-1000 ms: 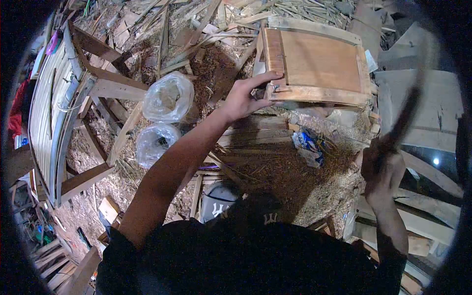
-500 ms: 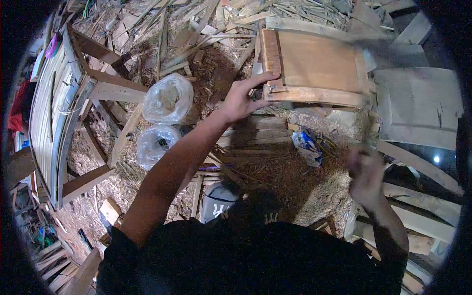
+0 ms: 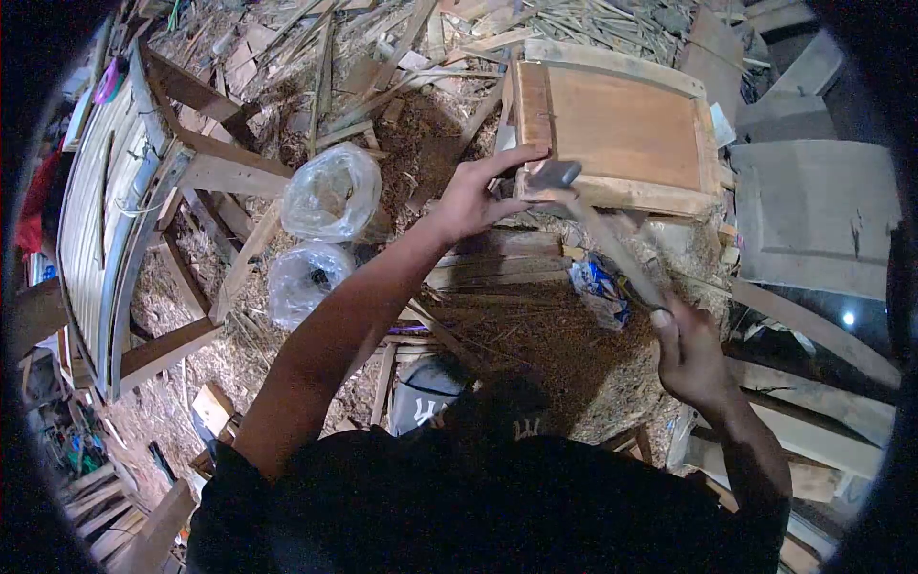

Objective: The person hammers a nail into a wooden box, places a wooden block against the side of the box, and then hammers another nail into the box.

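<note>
1. On the littered workshop floor, among scraps of timber, a wooden panel (image 3: 622,129) lies flat with a raised rim round a smooth inner board.
2. The left hand (image 3: 469,196) reaches up to the panel's near left corner. Its forefinger stretches along the top of the rim and its thumb lies by the near edge. The hand is unclenched and braced against the wood, not wrapped round it.
3. The right hand (image 3: 693,354) is clenched about the end of a hammer (image 3: 612,244), with the thumb laid up the handle.
4. The handle slants up and to the left from that fist. The grey metal head sits at the same near left corner of the panel, just beside the left forefinger and on or barely above the rim. Motion blur hides which.
5. Whether something small is pinched under the hammer head cannot be made out.
6. Two clear plastic bags (image 3: 330,191) stand to the left of the left forearm, one behind the other, near a bare timber frame (image 3: 206,172).
7. A crumpled blue wrapper (image 3: 598,282) lies below the panel, under the line of the hammer handle, on a bed of brown shavings (image 3: 535,335).
8. Pale grey boards (image 3: 813,210) lie to the right of the panel, well apart from both hands.
9. Splintered laths and offcuts (image 3: 382,57) are heaped beyond the panel's far left side.
</note>
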Motion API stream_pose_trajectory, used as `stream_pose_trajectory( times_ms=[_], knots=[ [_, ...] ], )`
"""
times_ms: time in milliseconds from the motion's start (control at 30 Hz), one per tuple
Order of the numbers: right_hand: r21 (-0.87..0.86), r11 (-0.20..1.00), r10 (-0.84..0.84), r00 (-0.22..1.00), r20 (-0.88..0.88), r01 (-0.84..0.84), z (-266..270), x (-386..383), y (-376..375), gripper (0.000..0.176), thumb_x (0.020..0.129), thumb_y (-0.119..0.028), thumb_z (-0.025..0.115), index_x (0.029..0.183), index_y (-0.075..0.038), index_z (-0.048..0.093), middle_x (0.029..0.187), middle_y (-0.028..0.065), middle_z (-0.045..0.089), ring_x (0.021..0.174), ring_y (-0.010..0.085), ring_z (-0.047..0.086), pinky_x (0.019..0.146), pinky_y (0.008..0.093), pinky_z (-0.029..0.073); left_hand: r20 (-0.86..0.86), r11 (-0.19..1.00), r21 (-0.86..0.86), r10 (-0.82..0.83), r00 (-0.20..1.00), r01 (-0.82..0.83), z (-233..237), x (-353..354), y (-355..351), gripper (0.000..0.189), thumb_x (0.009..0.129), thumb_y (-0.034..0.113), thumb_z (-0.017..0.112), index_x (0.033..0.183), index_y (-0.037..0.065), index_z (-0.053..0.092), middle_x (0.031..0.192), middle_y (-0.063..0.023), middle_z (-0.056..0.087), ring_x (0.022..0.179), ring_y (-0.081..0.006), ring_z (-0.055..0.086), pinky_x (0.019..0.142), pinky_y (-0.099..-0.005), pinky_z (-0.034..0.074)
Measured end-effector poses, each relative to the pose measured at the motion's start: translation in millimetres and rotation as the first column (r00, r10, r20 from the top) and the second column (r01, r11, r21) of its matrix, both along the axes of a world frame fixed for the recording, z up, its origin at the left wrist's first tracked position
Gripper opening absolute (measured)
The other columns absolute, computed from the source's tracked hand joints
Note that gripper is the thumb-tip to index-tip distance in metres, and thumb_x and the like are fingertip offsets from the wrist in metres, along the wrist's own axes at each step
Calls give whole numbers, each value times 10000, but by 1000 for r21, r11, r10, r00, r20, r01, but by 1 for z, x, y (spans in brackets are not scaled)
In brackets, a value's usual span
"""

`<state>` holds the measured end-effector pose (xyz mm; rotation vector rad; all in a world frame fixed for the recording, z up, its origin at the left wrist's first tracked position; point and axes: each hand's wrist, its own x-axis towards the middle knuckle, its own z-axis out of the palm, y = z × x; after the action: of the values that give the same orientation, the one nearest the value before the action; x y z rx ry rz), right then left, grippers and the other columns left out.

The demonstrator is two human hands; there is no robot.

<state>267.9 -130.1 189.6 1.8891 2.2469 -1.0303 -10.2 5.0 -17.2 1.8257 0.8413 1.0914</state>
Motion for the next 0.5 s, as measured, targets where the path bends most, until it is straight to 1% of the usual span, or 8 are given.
stream_pose_trajectory(
  times_ms=[133, 200, 233, 267, 333, 400, 467, 500],
  knots=[
    [245, 965, -82, 996, -29, 87, 15, 14, -1, 403, 1044, -313, 427, 987, 70, 536, 763, 242, 585, 702, 431, 573, 669, 478, 456, 32, 1000, 3, -20, 999, 20, 10, 4, -1, 705, 719, 7, 803, 1367, 119, 551, 1368, -131, 595, 1246, -300, 589, 1055, -382, 470],
    [-28, 942, -296, 786, -543, 336, 19, 24, -4, 456, 1045, -347, 429, 911, 79, 519, 726, 229, 580, 640, 419, 556, 605, 442, 445, 32, 1000, -2, -16, 999, 16, 11, 3, 0, 708, 720, 18, 810, 1370, 132, 551, 1371, -125, 593, 1241, -302, 592, 1049, -385, 476],
    [84, 955, -173, 762, -624, 285, 12, 17, -5, 454, 1067, -406, 350, 1011, 4, 538, 649, 99, 458, 554, 273, 459, 529, 426, 394, 28, 1000, 3, -11, 1000, 11, 11, 4, -1, 698, 728, 37, 816, 1368, 131, 553, 1366, -125, 597, 1238, -301, 595, 1046, -384, 479],
    [85, 955, -173, 763, -623, 286, 3, 13, -4, 454, 1067, -406, 350, 1011, 4, 538, 649, 99, 458, 554, 273, 459, 529, 426, 394, 24, 1000, 7, -5, 1000, 5, 12, 4, -1, 688, 737, 56, 822, 1366, 131, 555, 1361, -125, 601, 1234, -300, 597, 1042, -383, 482],
    [64, 998, 8, 1000, 6, -8, -15, 7, 0, 421, 1067, -348, 376, 1165, 22, 551, 695, 152, 530, 590, 333, 487, 577, 424, 430, 38, 1000, 16, -16, 999, 15, 12, 4, -1, 673, 747, 77, 825, 1363, 132, 558, 1356, -125, 605, 1230, -298, 601, 1038, -384, 485],
    [193, 973, 136, 991, -17, -130, -15, 6, -2, 416, 1064, -292, 389, 1291, 30, 522, 752, 207, 577, 639, 384, 508, 623, 421, 451, 53, 1000, 19, -26, 998, 25, 13, 4, 0, 659, 758, 99, 827, 1360, 132, 561, 1351, -125, 608, 1225, -296, 604, 1034, -384, 488],
    [343, 937, 64, 998, 8, -63, 0, 4, -4, 407, 1065, -327, 375, 1164, 29, 545, 732, 155, 542, 650, 319, 506, 621, 396, 435, 27, 1000, -3, -24, 999, 24, 14, 5, -1, 639, 773, 120, 824, 1357, 134, 565, 1346, -124, 612, 1219, -296, 609, 1033, -382, 489],
    [129, 985, -102, 990, -101, 115, 13, 9, 1, 431, 1063, -390, 370, 1022, 11, 524, 708, 90, 488, 612, 258, 473, 579, 377, 409, 50, 998, 56, -11, 999, 8, 13, 6, 1, 655, 764, 109, 824, 1363, 136, 561, 1347, -126, 612, 1221, -301, 606, 1035, -381, 487]
  ],
)
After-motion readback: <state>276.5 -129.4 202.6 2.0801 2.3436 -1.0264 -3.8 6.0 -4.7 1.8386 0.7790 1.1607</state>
